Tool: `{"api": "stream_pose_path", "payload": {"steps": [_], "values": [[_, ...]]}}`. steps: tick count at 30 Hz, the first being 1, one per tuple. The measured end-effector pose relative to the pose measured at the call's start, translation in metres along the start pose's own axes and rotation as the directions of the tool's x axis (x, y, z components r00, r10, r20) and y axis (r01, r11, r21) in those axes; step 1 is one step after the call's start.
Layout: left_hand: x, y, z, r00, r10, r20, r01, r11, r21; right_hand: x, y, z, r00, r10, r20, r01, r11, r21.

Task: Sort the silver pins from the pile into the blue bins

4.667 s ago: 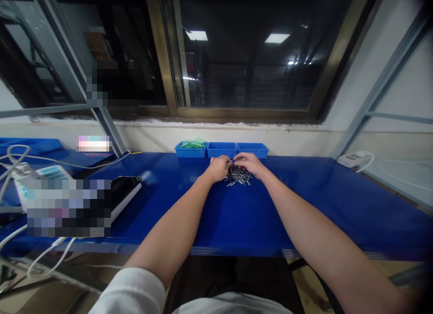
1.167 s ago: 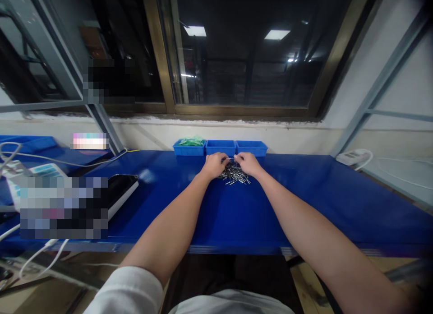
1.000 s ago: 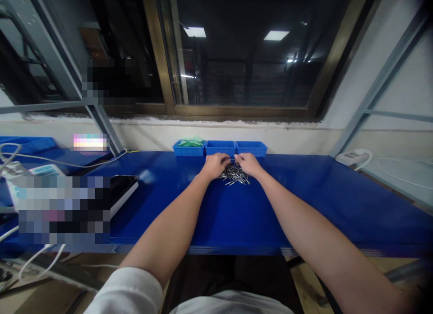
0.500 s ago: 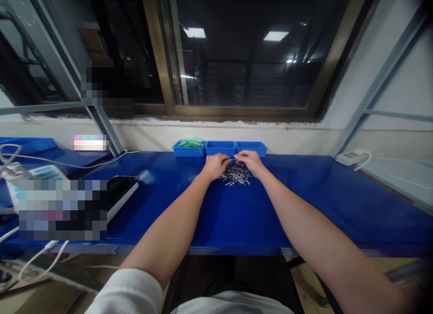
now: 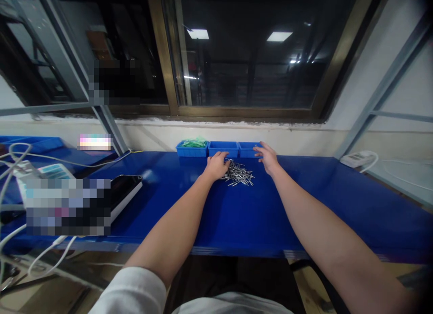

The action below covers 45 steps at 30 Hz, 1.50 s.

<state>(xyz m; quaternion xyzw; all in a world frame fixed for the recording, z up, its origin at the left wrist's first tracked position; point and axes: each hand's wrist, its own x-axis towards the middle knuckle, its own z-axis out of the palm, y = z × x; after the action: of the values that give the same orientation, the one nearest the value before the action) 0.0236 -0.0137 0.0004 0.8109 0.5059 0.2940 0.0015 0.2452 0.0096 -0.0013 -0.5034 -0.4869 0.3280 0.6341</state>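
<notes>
Rod pile: heap of thin metal rods (image 5: 241, 175), loose and crisscrossed on the tabletop (image 5: 233, 219). Landmark for the rest.
Left hand (image 5: 217, 165): at the pile's left edge, fingers curled over it, touching or just above. Can't tell if a rod is pinched.
Right hand (image 5: 267, 158): right of the pile and behind it, fingers spread; no rod made out in the grip. Fingertips overlap the right bin in view; contact unclear.
Right bin (image 5: 246, 154): behind the pile, slightly right. Contents not readable.
Middle bin (image 5: 234, 153): directly behind the pile, partly behind the left hand.
Left bin (image 5: 192, 152): behind-left of the pile, holds green packets (image 5: 194, 143).
Done: can't confirm any rod as finished; bin contents don't settle it.
Left: my read, most rods remain unhandled, since the pile is sizeable and unordered.
</notes>
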Motion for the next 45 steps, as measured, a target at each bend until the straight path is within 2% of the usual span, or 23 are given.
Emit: {"api": "stream_pose_path", "payload": {"steps": [2, 4, 8, 12, 14, 16, 20, 26, 29, 31, 35, 41, 45], "values": [[0.001, -0.002, 0.002, 1.000, -0.006, 0.020, 0.006, 1.000, 0.008, 0.000, 0.002, -0.001, 0.998, 0.053, -0.046, -0.055, 0.998, -0.035], [0.001, -0.004, 0.003, 0.999, -0.007, 0.048, 0.007, 1.000, 0.019, -0.001, 0.004, 0.000, 0.997, 0.046, -0.056, -0.051, 0.994, -0.093], [0.002, -0.008, 0.007, 0.992, -0.011, 0.127, 0.005, 0.999, 0.050, -0.004, 0.007, 0.003, 0.998, -0.043, 0.051, 0.057, 0.950, -0.307], [0.003, -0.012, 0.012, 0.985, -0.014, 0.170, 0.003, 0.998, 0.065, -0.011, 0.010, 0.008, 0.961, -0.061, 0.269, 0.215, 0.779, -0.589], [0.004, -0.013, 0.014, 0.984, -0.014, 0.178, 0.001, 0.998, 0.070, -0.014, 0.012, 0.011, 0.947, -0.067, 0.315, 0.274, 0.683, -0.677], [0.003, -0.013, 0.015, 0.982, -0.008, 0.189, -0.006, 0.997, 0.071, -0.015, 0.015, 0.013, 0.936, -0.087, 0.341, 0.318, 0.624, -0.714], [0.002, -0.012, 0.014, 0.977, -0.012, 0.212, -0.003, 0.997, 0.071, -0.013, 0.021, 0.016, 0.910, -0.100, 0.401, 0.383, 0.569, -0.727], [0.001, -0.010, 0.014, 0.978, -0.030, 0.205, 0.015, 0.997, 0.076, -0.011, 0.021, 0.018, 0.927, -0.084, 0.366, 0.355, 0.515, -0.781], [0.001, -0.010, 0.013, 0.986, -0.002, 0.166, -0.008, 0.998, 0.060, -0.015, 0.015, 0.020, 0.922, -0.098, 0.375, 0.367, 0.532, -0.763], [0.001, -0.009, 0.011, 0.993, 0.021, 0.116, -0.027, 0.998, 0.051, -0.018, 0.009, 0.023, 0.900, -0.116, 0.419, 0.407, 0.564, -0.718], [0.000, -0.005, 0.005, 0.994, 0.090, 0.058, -0.092, 0.995, 0.039, -0.027, -0.003, 0.031, 0.843, -0.100, 0.529, 0.442, 0.690, -0.574], [0.001, -0.002, -0.001, 0.991, 0.120, 0.061, -0.124, 0.991, 0.058, -0.034, -0.010, 0.034, 0.851, -0.085, 0.518, 0.287, 0.902, -0.323], [0.001, -0.003, -0.001, 0.987, 0.155, 0.037, -0.156, 0.987, 0.043, -0.035, -0.014, 0.031, 0.857, -0.066, 0.510, 0.165, 0.975, -0.152]]}}
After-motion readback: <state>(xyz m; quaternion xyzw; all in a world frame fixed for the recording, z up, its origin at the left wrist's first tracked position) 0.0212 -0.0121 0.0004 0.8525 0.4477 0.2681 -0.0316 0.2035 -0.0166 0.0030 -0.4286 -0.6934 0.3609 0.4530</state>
